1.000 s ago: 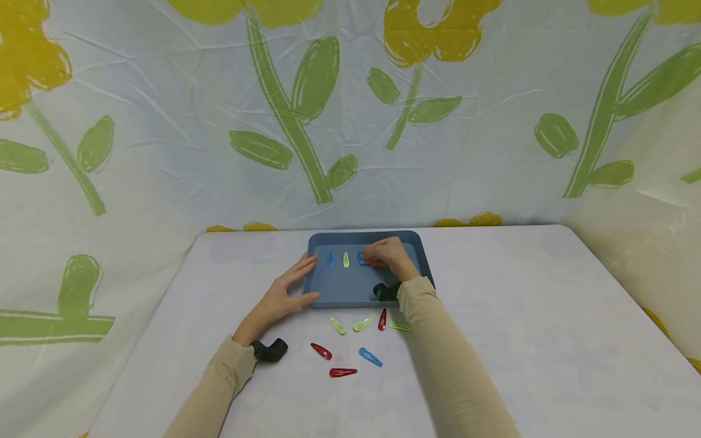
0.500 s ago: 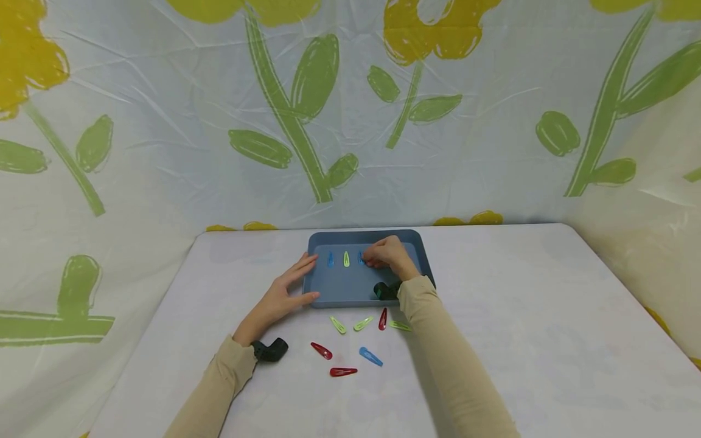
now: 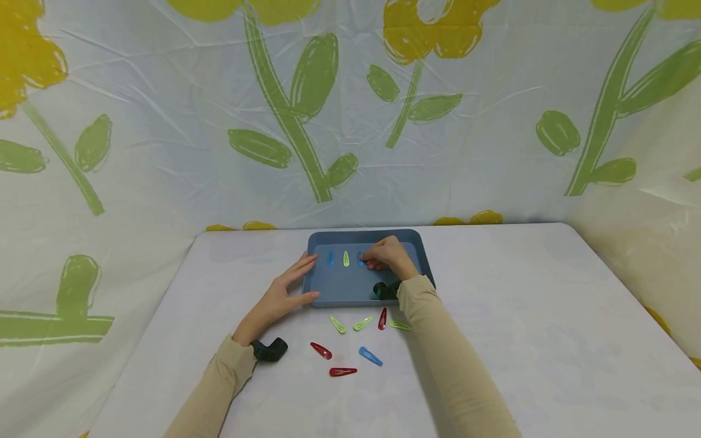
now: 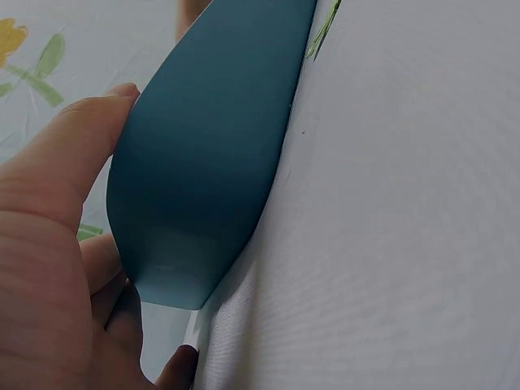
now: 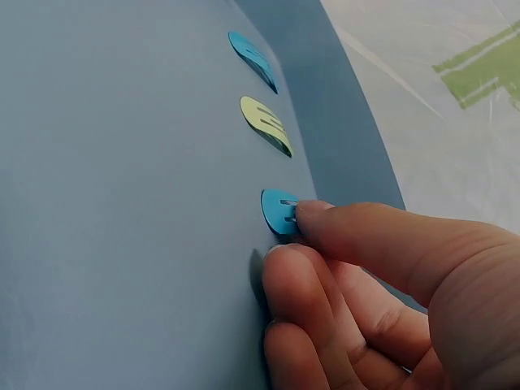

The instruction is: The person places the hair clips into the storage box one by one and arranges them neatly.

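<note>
From the left, one beige-sleeved arm with a black device (image 3: 269, 350) at the wrist leads to the left hand (image 3: 276, 299), whose fingers are straight and spread apart, touching the left side of one blue-grey tray (image 3: 346, 291), its thumb at the tray's near left corner. The tray stands on the white desk (image 3: 537, 316) and bears three hair clips in a row near its far side: a first blue clip (image 3: 330, 260), then one green clip (image 3: 346, 260), then a second blue clip (image 5: 276, 213), which the right hand (image 3: 390, 255) pinches between thumb and fingers, its other fingers curled beneath. The clips in the row lie well apart from one another. On the desk in front of the tray lie seven more hair clips, three red, three green and one blue: leftmost a red clip (image 3: 321, 351), then a green one (image 3: 337, 325), another red one (image 3: 343, 371) nearest the person, a second green one (image 3: 362, 323), the lone blue one (image 3: 370, 356), a third red one (image 3: 383, 319) just beside the tray's near edge, and rightmost a third green one (image 3: 400, 326) near the right sleeve (image 3: 454, 353). That makes ten clips in view.
</note>
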{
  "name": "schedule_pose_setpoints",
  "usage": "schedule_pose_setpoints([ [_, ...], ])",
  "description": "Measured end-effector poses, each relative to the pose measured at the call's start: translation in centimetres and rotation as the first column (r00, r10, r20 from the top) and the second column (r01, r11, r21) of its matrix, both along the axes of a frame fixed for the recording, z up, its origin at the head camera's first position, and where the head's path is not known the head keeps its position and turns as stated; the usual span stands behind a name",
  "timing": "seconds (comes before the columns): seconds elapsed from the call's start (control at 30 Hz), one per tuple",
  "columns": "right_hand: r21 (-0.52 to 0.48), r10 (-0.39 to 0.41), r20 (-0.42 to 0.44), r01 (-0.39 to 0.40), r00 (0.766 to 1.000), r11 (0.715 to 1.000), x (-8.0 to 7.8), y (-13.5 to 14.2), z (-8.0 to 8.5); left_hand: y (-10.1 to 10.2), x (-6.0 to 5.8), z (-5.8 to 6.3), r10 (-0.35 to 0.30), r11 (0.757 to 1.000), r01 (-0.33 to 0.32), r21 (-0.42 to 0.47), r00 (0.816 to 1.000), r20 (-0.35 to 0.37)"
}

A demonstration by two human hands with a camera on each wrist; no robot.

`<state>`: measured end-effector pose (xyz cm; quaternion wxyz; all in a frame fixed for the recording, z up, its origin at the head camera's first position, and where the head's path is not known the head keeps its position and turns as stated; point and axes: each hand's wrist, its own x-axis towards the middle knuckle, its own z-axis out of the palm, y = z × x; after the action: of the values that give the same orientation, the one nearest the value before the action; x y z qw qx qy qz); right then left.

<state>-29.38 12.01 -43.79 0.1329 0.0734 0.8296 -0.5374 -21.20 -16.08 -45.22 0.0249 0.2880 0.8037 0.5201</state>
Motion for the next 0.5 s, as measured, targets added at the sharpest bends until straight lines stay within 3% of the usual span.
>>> schedule_pose_setpoints([
  [0.5,0.005,-0.011,0.015,0.011,1.000,1.000,-0.10,-0.03,-0.17,-0.03,-0.11,-0.05,-0.003,1.000,0.003,0.002,1.000,-0.020],
])
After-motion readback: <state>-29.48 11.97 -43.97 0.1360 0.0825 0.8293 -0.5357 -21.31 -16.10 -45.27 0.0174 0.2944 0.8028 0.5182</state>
